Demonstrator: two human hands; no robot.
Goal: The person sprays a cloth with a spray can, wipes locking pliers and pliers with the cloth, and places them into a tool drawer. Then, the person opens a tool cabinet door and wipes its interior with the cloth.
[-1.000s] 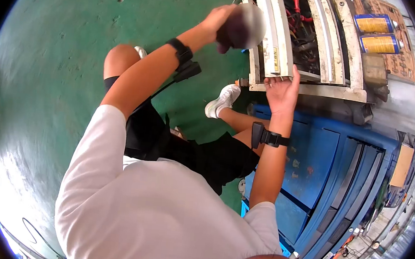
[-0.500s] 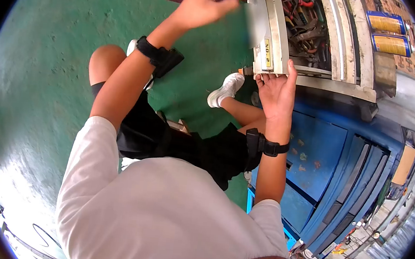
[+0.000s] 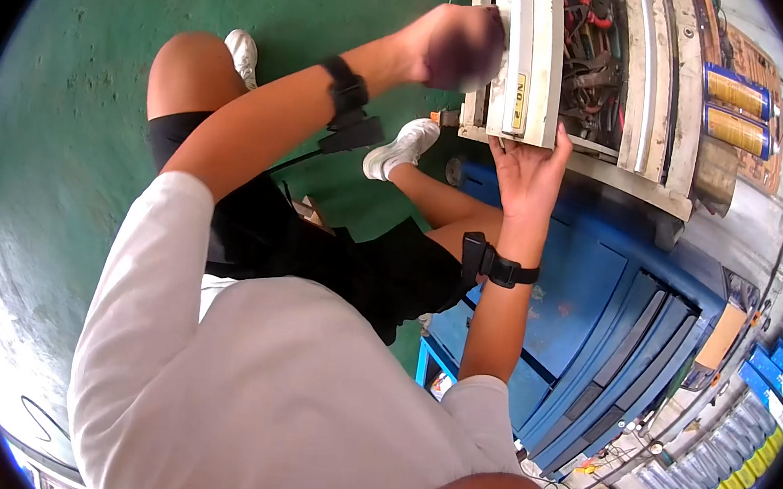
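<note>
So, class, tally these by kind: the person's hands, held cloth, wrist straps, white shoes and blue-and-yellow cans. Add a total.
Hands: 2
Dark cloth, blurred: 1
Black wrist straps: 2
White shoes: 2
Blue-and-yellow cans: 2
Total: 9

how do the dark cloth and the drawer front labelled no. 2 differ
The dark cloth is purplish and motion-blurred; the drawer front is off-white and sharper. The dark cloth is bunched in the left grip; the drawer front is long and straight, with the right grip at its near end. Shared: each has a grip at it.
</note>
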